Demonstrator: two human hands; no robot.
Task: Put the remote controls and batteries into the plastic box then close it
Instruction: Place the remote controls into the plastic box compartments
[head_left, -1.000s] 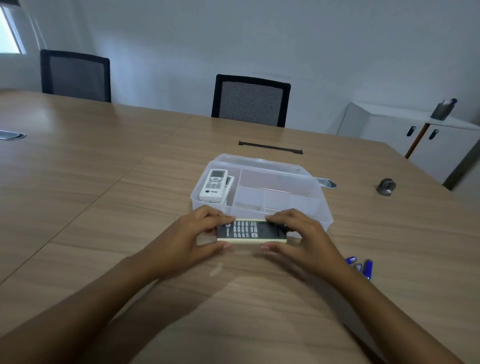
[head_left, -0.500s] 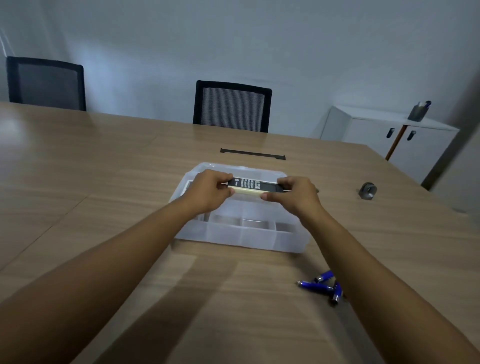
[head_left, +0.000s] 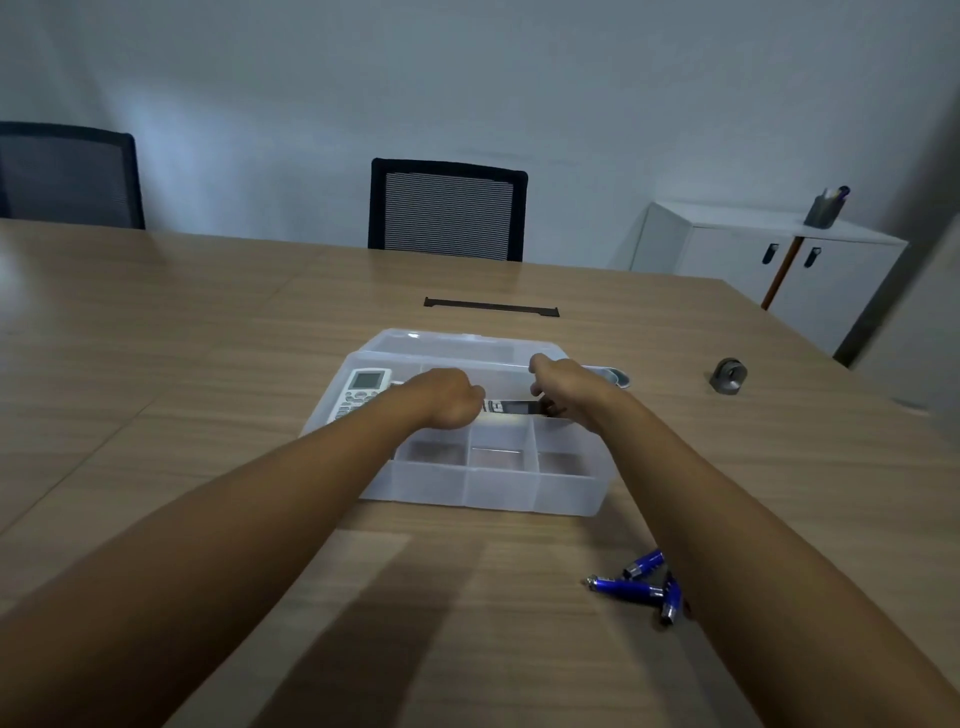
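A: Which way is the black remote (head_left: 511, 407) pointing?

B: Its long axis is running left to right across the plastic box (head_left: 483, 486), level, with the keypad end going under the left hand (head_left: 445, 397) and the plain dark end under the right hand (head_left: 563, 387). It is sitting over the big rear compartment, just behind the row of three small compartments at the box's near wall.

A: How are the fingers sitting?

B: Both hands are curling down over the ends of the remote, fingers closed on it, one hand per end. Whether it is already resting on the box floor, I cannot tell.

A: And the other one?

B: The white remote (head_left: 361, 394) is lying in the box's left compartment, long axis running front to back, screen end pointing away from the person. The left forearm is crossing its near end.

A: The batteries (head_left: 641, 586)?

B: Blue, lying on the table (head_left: 156, 374) in a loose cluster near the box's front right corner, pointing in different directions, partly behind the right forearm.

A: Room to move?

B: The lid (head_left: 457, 343) is lying open flat behind the box. The three small front compartments are showing nothing inside. Bare tabletop is stretching left of the box and in front of it; a small grey object (head_left: 728, 375) is sitting well to the box's right.
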